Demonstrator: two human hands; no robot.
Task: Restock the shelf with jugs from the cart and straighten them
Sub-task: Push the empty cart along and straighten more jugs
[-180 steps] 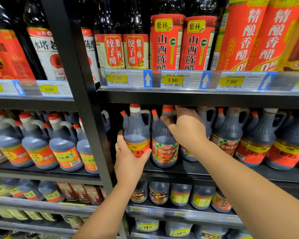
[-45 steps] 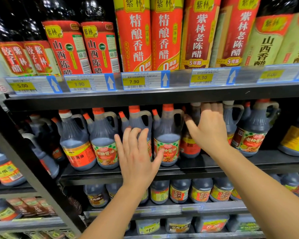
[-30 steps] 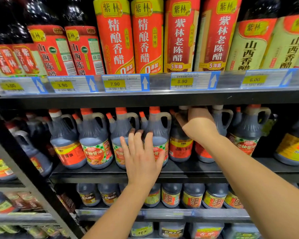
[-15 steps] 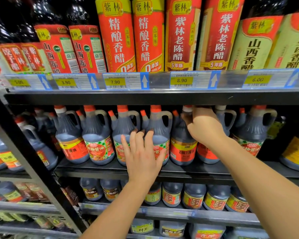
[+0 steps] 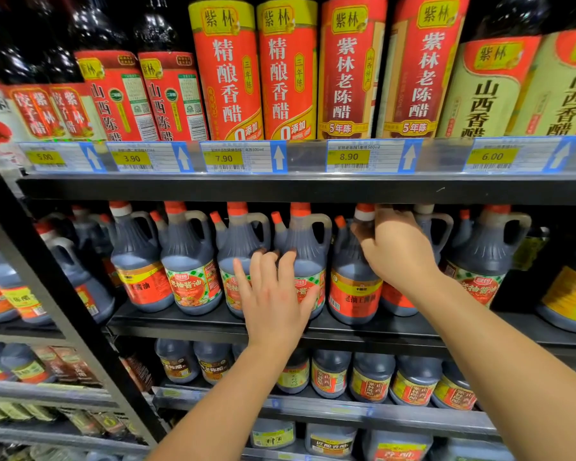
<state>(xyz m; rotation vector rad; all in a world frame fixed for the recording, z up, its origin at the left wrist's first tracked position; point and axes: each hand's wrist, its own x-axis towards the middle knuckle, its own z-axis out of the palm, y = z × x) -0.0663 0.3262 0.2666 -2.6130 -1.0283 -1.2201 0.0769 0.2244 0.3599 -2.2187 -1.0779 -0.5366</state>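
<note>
A row of dark jugs with red caps and side handles stands on the middle shelf [image 5: 213, 322]. My left hand [image 5: 273, 294] lies flat, fingers straight, against the fronts of two checked-label jugs [image 5: 301, 257]. My right hand [image 5: 396, 251] curls around the neck and handle of a red-label jug [image 5: 353, 291] just right of them. Another jug partly hidden behind my right wrist stands beside it. Further checked-label jugs [image 5: 192, 271] stand to the left, and one [image 5: 482, 261] to the right.
Tall red and green vinegar bottles [image 5: 286, 71] fill the shelf above, fronted by a price-tag rail [image 5: 243, 158]. Smaller jugs [image 5: 373, 377] line the lower shelf. A black upright post [image 5: 47, 294] divides this bay from the one at the left. No cart is in view.
Over six seconds both hands have shifted right along the jug row. In the last half second my left hand stays flat on the jugs and my right hand keeps its grip on the red-label jug.
</note>
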